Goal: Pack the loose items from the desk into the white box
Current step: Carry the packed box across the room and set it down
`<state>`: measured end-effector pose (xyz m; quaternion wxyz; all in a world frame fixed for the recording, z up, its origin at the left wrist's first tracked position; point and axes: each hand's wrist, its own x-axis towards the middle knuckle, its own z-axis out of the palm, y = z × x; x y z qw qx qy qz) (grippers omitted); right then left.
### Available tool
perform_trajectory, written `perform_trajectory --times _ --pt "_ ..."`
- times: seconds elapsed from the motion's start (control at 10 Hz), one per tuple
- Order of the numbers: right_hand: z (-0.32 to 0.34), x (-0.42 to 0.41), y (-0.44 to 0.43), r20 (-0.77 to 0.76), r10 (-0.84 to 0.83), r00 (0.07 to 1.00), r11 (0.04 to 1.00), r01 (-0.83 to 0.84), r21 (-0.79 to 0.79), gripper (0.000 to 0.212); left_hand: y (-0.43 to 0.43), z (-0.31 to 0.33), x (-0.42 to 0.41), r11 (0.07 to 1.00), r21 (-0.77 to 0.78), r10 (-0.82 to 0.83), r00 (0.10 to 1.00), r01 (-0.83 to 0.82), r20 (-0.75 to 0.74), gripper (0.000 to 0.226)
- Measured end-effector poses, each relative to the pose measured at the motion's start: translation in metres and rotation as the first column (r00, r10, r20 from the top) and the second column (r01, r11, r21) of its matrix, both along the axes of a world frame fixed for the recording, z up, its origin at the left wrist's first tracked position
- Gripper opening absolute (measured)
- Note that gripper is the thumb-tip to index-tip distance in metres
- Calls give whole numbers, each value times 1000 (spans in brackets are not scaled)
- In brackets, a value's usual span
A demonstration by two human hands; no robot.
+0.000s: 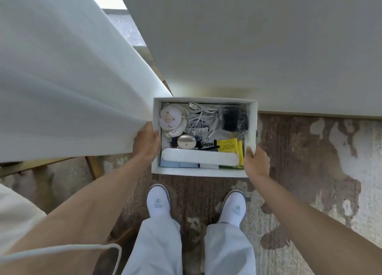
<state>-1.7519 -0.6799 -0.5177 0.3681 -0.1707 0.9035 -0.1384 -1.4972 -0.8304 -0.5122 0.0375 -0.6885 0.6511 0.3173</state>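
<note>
Both forearms extend down to the white box (203,172), held above the worn floor (310,150) ahead of two white shoes (158,202). Left hand (147,144) fingers wrap its left wall; right hand (256,161) fingers clasp its right wall. Inside lie white cables (203,117), a silver earbud case (186,141), yellow packets (230,148) and a long white case (198,158)

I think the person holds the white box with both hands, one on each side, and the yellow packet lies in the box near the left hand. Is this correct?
Not quite. In the head view, both hands do hold the white box, but the yellow packet lies near the right hand, not the left hand.
</note>
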Motion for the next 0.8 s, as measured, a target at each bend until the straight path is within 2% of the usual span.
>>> perform_trajectory --times 0.2,0.3,0.4,0.5,0.6,0.7,0.8 --pt "-53 -5 -24 -100 35 994 998 -30 53 40 -20 -41 -3 999 -36 -16 999 17 29 11" --pt "-63 0 -27 -145 12 989 1000 -11 7 37 -29 -47 -4 995 -80 -51 996 57 69 6" --pt "-61 2 -28 -123 -5 992 1000 8 20 35 -28 -44 -8 995 -68 -68 992 75 102 7" --pt "-50 -8 -42 1 -28 1000 994 28 103 43 -33 -39 -13 999 8 -42 996 41 82 10" --pt "-27 -25 -56 169 13 985 983 -44 181 41 -39 -21 -12 984 179 -24 999 19 28 28" --pt "19 -36 -64 243 -32 970 990 -3 142 30 -36 20 -14 977 208 53 998 -48 -18 41" --pt "83 -32 -52 309 1 951 995 -31 92 29 -17 81 -14 977 201 -55 997 65 -54 41"
